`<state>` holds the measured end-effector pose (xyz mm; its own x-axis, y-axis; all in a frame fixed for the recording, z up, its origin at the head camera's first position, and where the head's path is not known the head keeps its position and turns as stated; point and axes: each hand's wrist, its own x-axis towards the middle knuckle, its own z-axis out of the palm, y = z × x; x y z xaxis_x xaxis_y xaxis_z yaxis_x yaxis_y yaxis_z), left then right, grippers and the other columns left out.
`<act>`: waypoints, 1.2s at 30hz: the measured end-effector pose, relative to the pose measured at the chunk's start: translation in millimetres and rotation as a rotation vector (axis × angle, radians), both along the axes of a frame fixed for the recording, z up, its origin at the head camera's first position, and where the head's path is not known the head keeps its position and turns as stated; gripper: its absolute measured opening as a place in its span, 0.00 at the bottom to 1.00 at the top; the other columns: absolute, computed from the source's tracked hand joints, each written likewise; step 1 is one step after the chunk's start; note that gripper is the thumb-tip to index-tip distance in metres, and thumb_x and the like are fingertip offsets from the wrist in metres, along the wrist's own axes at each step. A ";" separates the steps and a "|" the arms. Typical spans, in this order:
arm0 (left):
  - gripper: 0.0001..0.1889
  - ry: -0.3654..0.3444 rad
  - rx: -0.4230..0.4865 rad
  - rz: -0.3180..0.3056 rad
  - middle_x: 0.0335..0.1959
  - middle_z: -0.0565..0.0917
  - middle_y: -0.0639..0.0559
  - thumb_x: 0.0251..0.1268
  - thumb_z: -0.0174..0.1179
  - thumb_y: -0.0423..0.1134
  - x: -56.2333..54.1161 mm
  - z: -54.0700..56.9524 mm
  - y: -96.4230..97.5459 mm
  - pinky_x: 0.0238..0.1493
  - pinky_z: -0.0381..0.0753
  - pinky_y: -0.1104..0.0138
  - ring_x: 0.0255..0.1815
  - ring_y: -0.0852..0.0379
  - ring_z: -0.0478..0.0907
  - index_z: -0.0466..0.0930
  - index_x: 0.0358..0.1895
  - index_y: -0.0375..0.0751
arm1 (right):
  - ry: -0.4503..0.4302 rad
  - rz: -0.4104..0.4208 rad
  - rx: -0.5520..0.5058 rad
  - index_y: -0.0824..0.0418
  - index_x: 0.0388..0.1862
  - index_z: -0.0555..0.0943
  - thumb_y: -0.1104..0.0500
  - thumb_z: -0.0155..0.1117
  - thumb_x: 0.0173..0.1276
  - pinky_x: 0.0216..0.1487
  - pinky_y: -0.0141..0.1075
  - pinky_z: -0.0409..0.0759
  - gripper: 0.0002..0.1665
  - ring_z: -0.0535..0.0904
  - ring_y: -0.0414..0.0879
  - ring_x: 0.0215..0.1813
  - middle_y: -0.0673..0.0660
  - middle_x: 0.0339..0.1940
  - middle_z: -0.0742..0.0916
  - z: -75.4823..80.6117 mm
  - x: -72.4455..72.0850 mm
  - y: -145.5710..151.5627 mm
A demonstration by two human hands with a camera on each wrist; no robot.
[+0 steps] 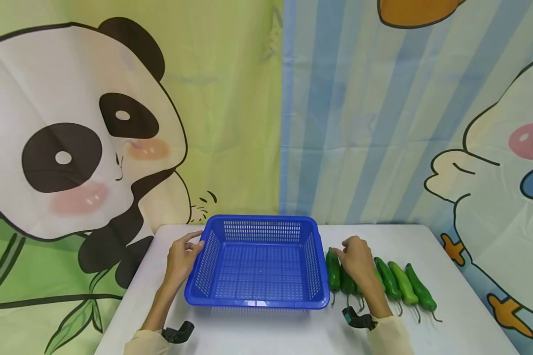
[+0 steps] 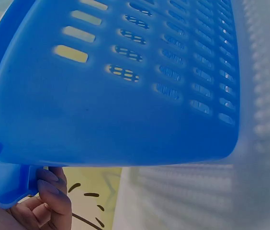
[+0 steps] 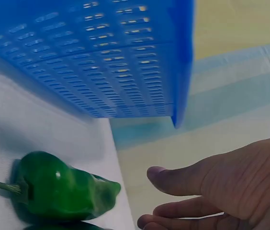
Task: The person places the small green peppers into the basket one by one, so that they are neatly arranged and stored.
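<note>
A blue plastic basket (image 1: 288, 302) with slotted walls stands in the middle of the white table. My left hand (image 1: 180, 261) grips its rim at the far left corner; in the left wrist view the curled fingers (image 2: 56, 194) show under the rim's corner. To the right of the basket lies a row of several green chili peppers, stems toward me. Over this row hangs my right hand (image 1: 357, 259), thumb apart from the fingers and nothing between them. The leftmost pepper (image 1: 332, 271) lies right by the basket's wall. My right hand hides part of the middle peppers.
The white table (image 1: 448, 266) ends at a back edge close behind the basket. Behind it hang printed curtains, one with a panda (image 1: 71, 207), one with blue stripes (image 1: 328, 148). A dark wrist device (image 1: 177, 333) sits at each wrist.
</note>
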<state>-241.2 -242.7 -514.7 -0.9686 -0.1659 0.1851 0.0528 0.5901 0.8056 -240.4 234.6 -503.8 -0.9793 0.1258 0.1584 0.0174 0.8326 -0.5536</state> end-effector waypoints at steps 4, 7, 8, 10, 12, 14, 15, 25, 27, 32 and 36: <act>0.21 0.008 0.004 0.006 0.30 0.91 0.40 0.81 0.65 0.36 -0.7 0.1 -0.3 0.23 0.73 0.69 0.21 0.60 0.82 0.83 0.71 0.38 | -0.025 -0.005 0.015 0.81 0.51 0.87 0.60 0.80 0.68 0.43 0.57 0.89 0.24 0.91 0.64 0.39 0.77 0.45 0.91 -2.4 -3.1 -4.9; 0.20 0.019 0.010 0.006 0.29 0.91 0.40 0.80 0.65 0.35 -0.3 0.3 0.0 0.22 0.72 0.69 0.20 0.60 0.81 0.83 0.71 0.36 | -0.019 -0.007 0.026 0.80 0.50 0.87 0.61 0.80 0.67 0.43 0.58 0.89 0.23 0.90 0.65 0.40 0.76 0.44 0.91 -6.8 -5.9 -7.8; 0.20 0.022 0.013 0.007 0.29 0.91 0.40 0.80 0.65 0.35 -0.2 0.1 0.1 0.22 0.72 0.69 0.20 0.60 0.81 0.83 0.70 0.36 | -0.020 -0.008 0.029 0.80 0.50 0.87 0.60 0.81 0.67 0.43 0.58 0.89 0.23 0.90 0.65 0.40 0.76 0.44 0.92 -8.6 -6.7 -8.8; 0.20 0.025 0.017 0.009 0.29 0.91 0.40 0.80 0.65 0.35 0.2 0.0 0.4 0.21 0.71 0.69 0.19 0.60 0.81 0.83 0.70 0.36 | -0.009 -0.001 0.038 0.80 0.50 0.87 0.60 0.81 0.66 0.44 0.59 0.89 0.24 0.90 0.66 0.41 0.76 0.44 0.92 -12.4 -7.8 -10.5; 0.20 0.022 0.026 0.012 0.28 0.90 0.40 0.80 0.65 0.35 0.3 -0.8 0.7 0.21 0.71 0.70 0.19 0.60 0.81 0.83 0.70 0.37 | -0.011 -0.002 0.046 0.80 0.50 0.86 0.59 0.82 0.66 0.46 0.60 0.89 0.25 0.91 0.69 0.43 0.76 0.45 0.91 -15.7 -8.2 -12.0; 0.20 0.019 0.034 0.012 0.28 0.90 0.40 0.80 0.65 0.35 0.5 -1.5 0.9 0.21 0.72 0.70 0.19 0.60 0.81 0.83 0.70 0.36 | -0.012 0.000 0.050 0.80 0.51 0.86 0.59 0.82 0.66 0.48 0.61 0.89 0.26 0.90 0.71 0.46 0.77 0.47 0.91 -18.9 -8.5 -12.8; 0.20 0.017 0.037 0.014 0.28 0.90 0.40 0.80 0.65 0.35 0.6 -1.8 1.0 0.21 0.72 0.70 0.19 0.61 0.81 0.83 0.70 0.36 | -0.011 0.002 0.054 0.81 0.51 0.85 0.59 0.82 0.67 0.48 0.61 0.89 0.26 0.90 0.71 0.46 0.77 0.47 0.91 -20.6 -8.5 -12.9; 0.20 0.016 0.047 0.011 0.31 0.92 0.37 0.80 0.66 0.35 1.6 -2.8 1.5 0.23 0.75 0.70 0.21 0.61 0.83 0.83 0.70 0.36 | 0.003 0.044 0.068 0.54 0.17 0.59 0.59 0.83 0.64 0.21 0.35 0.56 0.38 0.56 0.42 0.21 0.47 0.19 0.59 -31.0 -12.0 -13.8; 0.20 0.017 0.049 0.014 0.32 0.92 0.37 0.80 0.66 0.35 1.2 -2.6 1.9 0.24 0.76 0.70 0.22 0.61 0.83 0.83 0.70 0.36 | 0.007 0.042 0.077 0.51 0.17 0.56 0.59 0.84 0.64 0.20 0.34 0.55 0.40 0.56 0.41 0.20 0.46 0.18 0.57 -31.5 -12.5 -14.1; 0.20 0.018 0.049 0.018 0.32 0.92 0.37 0.80 0.66 0.35 1.5 -1.7 2.9 0.24 0.75 0.70 0.22 0.60 0.83 0.83 0.70 0.37 | -0.024 0.034 0.099 0.53 0.18 0.58 0.59 0.84 0.64 0.21 0.35 0.60 0.38 0.60 0.43 0.20 0.47 0.18 0.59 -31.7 -12.3 -15.6; 0.20 0.025 0.047 0.024 0.30 0.91 0.39 0.79 0.66 0.35 1.2 -1.7 2.6 0.23 0.75 0.70 0.22 0.61 0.82 0.84 0.70 0.37 | -0.027 0.038 0.109 0.54 0.18 0.60 0.59 0.83 0.65 0.21 0.35 0.63 0.36 0.65 0.44 0.20 0.48 0.18 0.62 -31.5 -12.0 -16.2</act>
